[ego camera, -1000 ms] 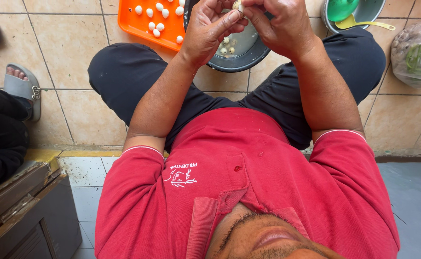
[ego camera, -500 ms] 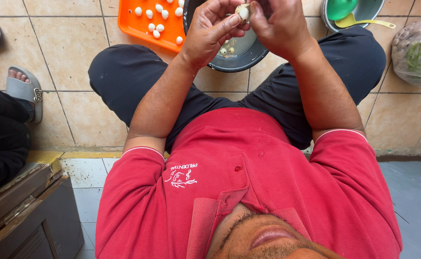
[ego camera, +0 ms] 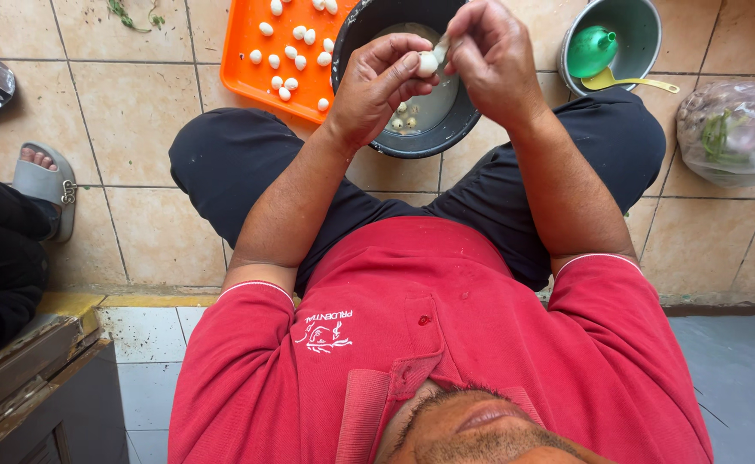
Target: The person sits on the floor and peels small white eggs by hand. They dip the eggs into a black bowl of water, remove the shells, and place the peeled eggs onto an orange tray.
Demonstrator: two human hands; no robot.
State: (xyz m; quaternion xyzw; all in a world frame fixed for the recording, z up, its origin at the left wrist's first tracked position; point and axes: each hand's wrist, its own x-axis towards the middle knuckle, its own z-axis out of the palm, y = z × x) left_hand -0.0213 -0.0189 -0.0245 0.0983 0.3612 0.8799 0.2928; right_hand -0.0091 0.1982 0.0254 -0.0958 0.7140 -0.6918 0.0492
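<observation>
My left hand [ego camera: 377,86] holds a small white egg [ego camera: 428,63] at its fingertips, above a black bowl [ego camera: 369,26]. My right hand [ego camera: 491,56] pinches a bit of shell at the top of that same egg. Water and several small eggs lie in the bowl under the hands. To the left of the bowl, an orange tray [ego camera: 244,60] carries several peeled white eggs. I sit on the tiled floor in a red shirt and dark trousers, with the bowl between my knees.
A green metal bowl [ego camera: 639,26] with a green funnel and a yellow spoon stands at the top right. A clear bag of greens [ego camera: 734,129] lies by the right edge. Another person's sandalled foot [ego camera: 42,176] is at the left, and a wooden piece of furniture [ego camera: 25,378] at the bottom left.
The view has tilted, so hands, bowl and tray sit lower in frame. The egg now shows clearly between both hands, with the right fingers picking at it.
</observation>
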